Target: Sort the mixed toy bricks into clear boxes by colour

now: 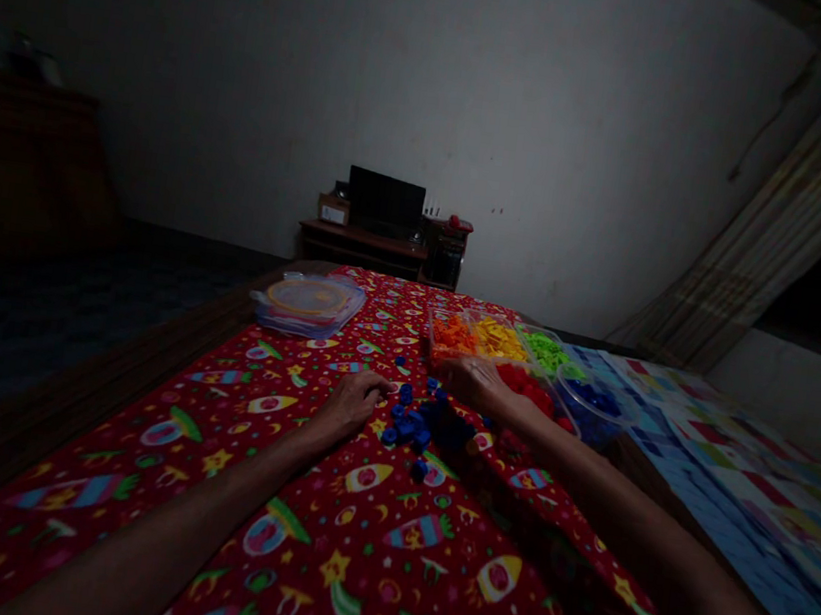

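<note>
Several small blue bricks (420, 422) lie loose on a red cloth printed with rockets (366, 534). My left hand (351, 401) rests on the cloth just left of the pile, fingers curled down; what they hold, if anything, is hidden. My right hand (477, 381) sits at the far right of the pile, close to a clear sorting tray (442, 352) with orange, yellow, green, red and blue pieces. Its fingers are too dark to read.
A clear plastic lid (309, 301) lies at the far left of the cloth. A checked, many-coloured mat (738, 462) covers the surface on the right. A low wooden table with a dark screen (385, 203) stands by the far wall. The room is dim.
</note>
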Action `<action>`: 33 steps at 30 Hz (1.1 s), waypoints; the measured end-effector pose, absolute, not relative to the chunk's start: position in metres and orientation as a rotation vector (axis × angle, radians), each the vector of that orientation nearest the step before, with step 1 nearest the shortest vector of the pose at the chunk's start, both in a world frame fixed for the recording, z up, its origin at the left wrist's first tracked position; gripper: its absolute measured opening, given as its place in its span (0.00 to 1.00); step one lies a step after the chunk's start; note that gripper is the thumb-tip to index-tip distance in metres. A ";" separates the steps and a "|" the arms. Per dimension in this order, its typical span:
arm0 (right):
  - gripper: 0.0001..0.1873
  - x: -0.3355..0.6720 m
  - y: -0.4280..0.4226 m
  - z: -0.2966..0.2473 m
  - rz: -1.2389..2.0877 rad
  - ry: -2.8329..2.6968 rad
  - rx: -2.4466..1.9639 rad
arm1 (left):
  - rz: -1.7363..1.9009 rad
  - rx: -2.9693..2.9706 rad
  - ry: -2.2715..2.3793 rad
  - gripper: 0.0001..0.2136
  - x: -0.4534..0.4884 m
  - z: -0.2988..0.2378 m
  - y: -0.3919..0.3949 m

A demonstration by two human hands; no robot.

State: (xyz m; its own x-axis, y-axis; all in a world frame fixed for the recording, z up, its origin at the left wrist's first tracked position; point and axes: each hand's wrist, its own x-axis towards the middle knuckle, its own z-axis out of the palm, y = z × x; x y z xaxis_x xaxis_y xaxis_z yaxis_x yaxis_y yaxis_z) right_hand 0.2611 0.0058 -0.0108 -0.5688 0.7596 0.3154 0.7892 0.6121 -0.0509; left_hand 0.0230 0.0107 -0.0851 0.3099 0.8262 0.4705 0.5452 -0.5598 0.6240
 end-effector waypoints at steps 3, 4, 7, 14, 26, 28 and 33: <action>0.07 0.274 -0.027 -0.010 0.035 -2.516 -1.278 | 1.110 2.240 1.238 0.15 0.024 -0.085 0.011; 0.08 0.280 -0.039 -0.013 0.083 -2.510 -1.282 | 1.105 2.245 1.239 0.15 0.024 -0.085 0.011; 0.09 0.295 -0.074 -0.031 0.054 -2.448 -1.261 | 1.108 2.251 1.238 0.15 0.024 -0.084 0.012; 0.25 0.307 -0.103 -0.072 -0.078 -2.462 -1.138 | 1.091 2.284 1.240 0.15 0.023 -0.081 0.011; 0.08 0.298 -0.082 -0.012 0.268 -2.453 -1.431 | 1.107 2.313 1.229 0.15 0.023 -0.078 0.010; 0.08 0.304 -0.069 0.004 0.276 -2.414 -1.431 | 1.104 2.300 1.232 0.15 0.023 -0.078 0.010; 0.12 0.329 -0.009 0.029 0.061 -2.279 -1.596 | 1.076 2.312 1.240 0.14 0.024 -0.076 0.008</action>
State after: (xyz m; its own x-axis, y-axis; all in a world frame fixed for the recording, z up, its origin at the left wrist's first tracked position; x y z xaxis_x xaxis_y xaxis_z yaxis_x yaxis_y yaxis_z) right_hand 0.3290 -0.0088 0.0290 -0.2994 0.9171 0.2632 0.9016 0.3622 -0.2364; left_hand 0.0240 0.0076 -0.0763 0.3450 0.8112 0.4722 0.5824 -0.5796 0.5700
